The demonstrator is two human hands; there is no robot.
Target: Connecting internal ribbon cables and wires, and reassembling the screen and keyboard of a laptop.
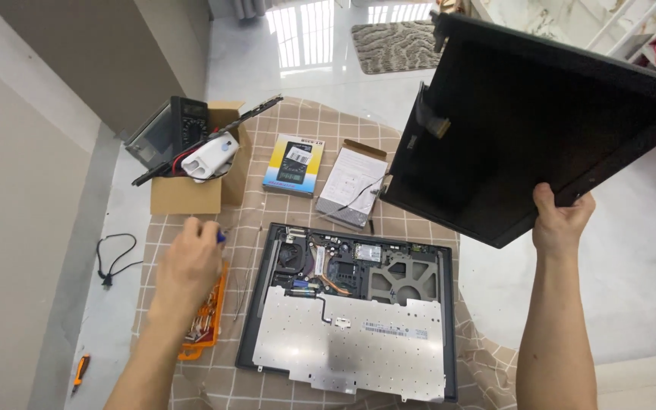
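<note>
The right hand (562,220) pinched the lower edge of a black laptop screen panel (540,125), thumb on the face, holding it raised and tilted, apparently to keep it clear of the opened laptop base (347,315) just left of that forearm. The panel looked matte and dark, with a flat cable dangling at its left side. The left hand (187,266) was curled around a small blue-tipped tool (221,237), directly above an orange screwdriver case (208,323).
</note>
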